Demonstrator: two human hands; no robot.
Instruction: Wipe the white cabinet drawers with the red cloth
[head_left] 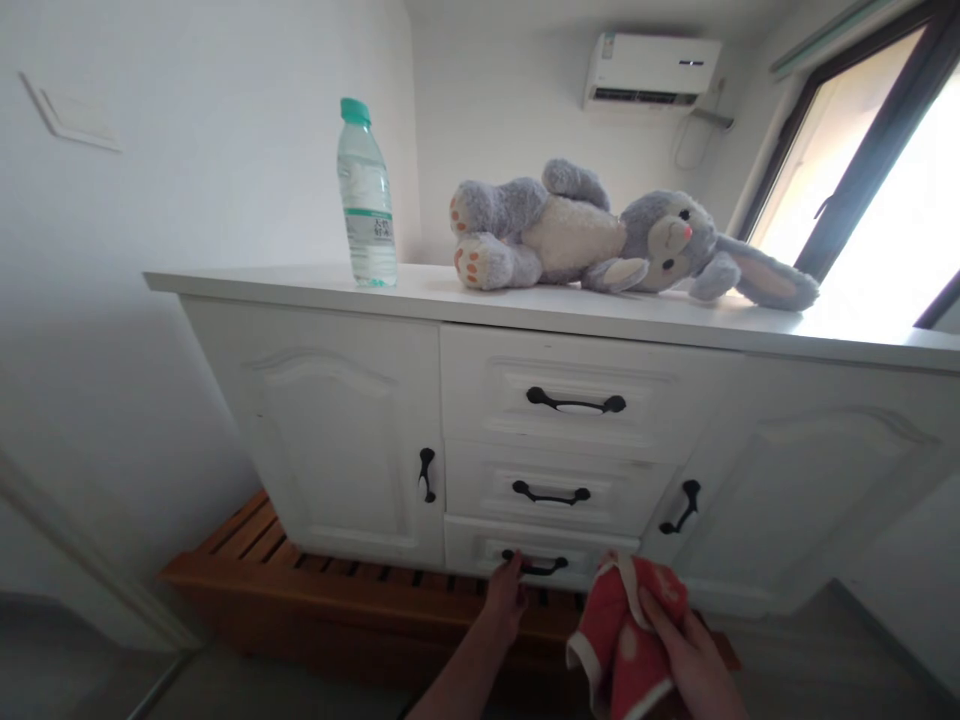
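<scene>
1. The cabinet is smooth white painted wood with a satin finish.
2. Its drawer handle is matt black metal.
3. The cloth is soft red fabric.
4. The bottle is clear glossy plastic.
5. The toy rabbit is fuzzy grey plush.
6. The slatted rack is bare brown wood.

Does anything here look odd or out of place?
Only the plush rabbit, which lies flat on its back on the cabinet top rather than sitting up. The bottle stands upright and all three drawers look shut. Nothing looks spilled or damaged.
</scene>
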